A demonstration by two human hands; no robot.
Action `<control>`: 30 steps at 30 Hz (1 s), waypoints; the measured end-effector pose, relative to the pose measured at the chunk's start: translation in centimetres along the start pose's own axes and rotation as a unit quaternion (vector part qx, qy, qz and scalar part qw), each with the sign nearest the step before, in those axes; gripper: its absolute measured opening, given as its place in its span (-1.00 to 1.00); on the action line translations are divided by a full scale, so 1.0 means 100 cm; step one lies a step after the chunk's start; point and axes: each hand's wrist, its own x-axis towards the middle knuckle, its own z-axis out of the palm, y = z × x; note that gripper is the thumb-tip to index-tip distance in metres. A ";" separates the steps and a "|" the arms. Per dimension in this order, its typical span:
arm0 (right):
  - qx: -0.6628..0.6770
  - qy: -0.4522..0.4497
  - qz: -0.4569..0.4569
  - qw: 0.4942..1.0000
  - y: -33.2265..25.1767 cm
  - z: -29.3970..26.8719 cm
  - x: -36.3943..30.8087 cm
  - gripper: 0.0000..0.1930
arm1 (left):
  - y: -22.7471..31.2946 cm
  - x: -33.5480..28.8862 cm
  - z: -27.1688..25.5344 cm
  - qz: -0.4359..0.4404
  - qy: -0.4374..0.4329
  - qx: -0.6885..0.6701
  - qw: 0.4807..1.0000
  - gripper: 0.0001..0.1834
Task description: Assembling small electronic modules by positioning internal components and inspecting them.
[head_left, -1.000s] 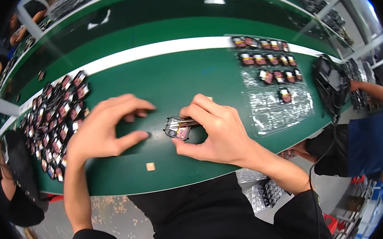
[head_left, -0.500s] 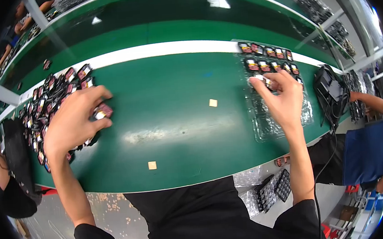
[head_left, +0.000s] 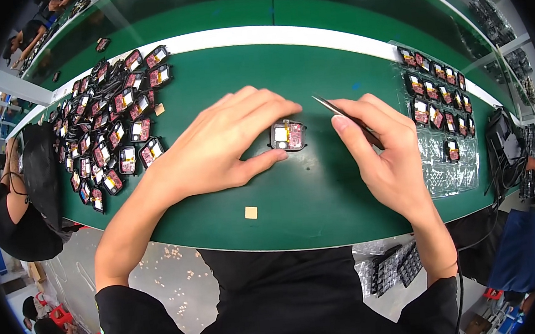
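A square black watch case with a pink circuit board [head_left: 288, 136] lies face up on the green bench. My left hand [head_left: 224, 139] reaches around its left side, fingers apart: the index finger passes above it and the thumb is by its lower left corner. I cannot tell whether the thumb touches it. My right hand [head_left: 386, 145] pinches dark metal tweezers [head_left: 340, 109], their tip pointing up and left, just right of the case. A small tan square [head_left: 251, 213] lies near the bench's front edge.
A heap of similar watch cases [head_left: 113, 126] covers the bench's left side, with another tan square [head_left: 160, 109] beside it. At right, a clear plastic tray [head_left: 450, 174] holds rows of cases. A black bag [head_left: 505, 142] sits beyond it. Co-workers are at both sides.
My left hand has come from the heap to the middle, where a watch case now lies. My right hand has left the tray and now holds tweezers. The view has shifted.
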 end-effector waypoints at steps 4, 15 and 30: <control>0.019 -0.008 0.001 1.000 0.002 0.006 -0.005 -0.78 | -0.006 0.001 -0.003 -0.013 0.010 0.026 1.000 -0.35; 0.070 -0.013 0.034 0.997 0.019 0.017 -0.021 -0.85 | -0.008 -0.003 -0.002 -0.038 -0.057 -0.068 0.995 -0.38; 0.000 0.002 -0.055 0.998 0.022 0.022 -0.020 -0.80 | -0.008 0.001 -0.005 -0.069 -0.064 -0.054 0.994 -0.31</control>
